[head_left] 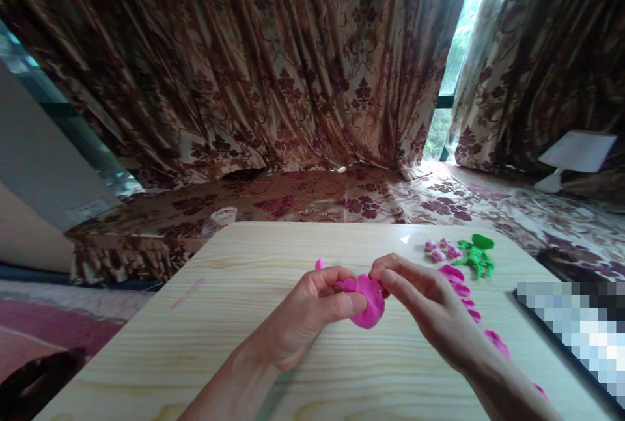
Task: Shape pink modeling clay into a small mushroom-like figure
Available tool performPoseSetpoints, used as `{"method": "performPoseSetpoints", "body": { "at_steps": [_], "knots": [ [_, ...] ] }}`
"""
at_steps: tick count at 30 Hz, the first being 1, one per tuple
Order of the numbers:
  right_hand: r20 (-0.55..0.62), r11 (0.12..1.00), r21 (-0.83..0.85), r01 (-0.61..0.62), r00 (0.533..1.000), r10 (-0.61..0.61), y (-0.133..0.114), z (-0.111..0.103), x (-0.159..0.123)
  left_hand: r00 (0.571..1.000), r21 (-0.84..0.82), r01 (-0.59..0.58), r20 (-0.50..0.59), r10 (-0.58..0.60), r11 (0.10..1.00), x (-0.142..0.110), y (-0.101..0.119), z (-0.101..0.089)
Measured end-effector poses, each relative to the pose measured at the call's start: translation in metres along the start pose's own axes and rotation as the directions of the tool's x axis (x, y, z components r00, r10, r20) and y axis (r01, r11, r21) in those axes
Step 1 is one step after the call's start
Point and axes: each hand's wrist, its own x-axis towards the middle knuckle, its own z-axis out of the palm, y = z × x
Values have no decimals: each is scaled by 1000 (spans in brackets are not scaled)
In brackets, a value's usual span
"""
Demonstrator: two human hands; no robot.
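Note:
A bright pink, petal-like flower piece (370, 312), soft and clay-like, is held above the table. My left hand (312, 307) grips it between thumb and fingers, the thumb lying across its front. On its upper right edge, my right hand (422, 294) pinches with thumb and fingertips; part of that contact is hidden. Behind my left hand a small pointed pink piece (319, 264) shows. Several loose pink petals (452, 273) form a row on the table, partly covered by my right forearm.
Green leaf-like pieces (477, 253) and small pink-and-white balls (437, 252) lie at the table's far right. A thin pink strip (187, 293) rests on the left of the wooden table (161, 362). A dark-edged, pixelated object (525, 304) is at right; a clear container (222, 218) stands behind.

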Motion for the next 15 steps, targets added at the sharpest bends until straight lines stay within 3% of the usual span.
{"method": "performPoseSetpoints", "body": {
  "at_steps": [3, 8, 15],
  "knots": [
    [12, 999, 32, 37, 999, -37, 1, 0, -1, 1000, -4, 10, -3, -10, 1000, 0, 0, 0],
    [-66, 999, 23, 23, 998, -21, 1, 0, 0, 1000, -61, 5, -14, -6, 998, 1, 1, 1],
    [69, 1000, 22, -23, 997, 21, 2, -1, -1, 999, -135, -20, -45, 14, 991, 2, 1, 0]
  ]
}}
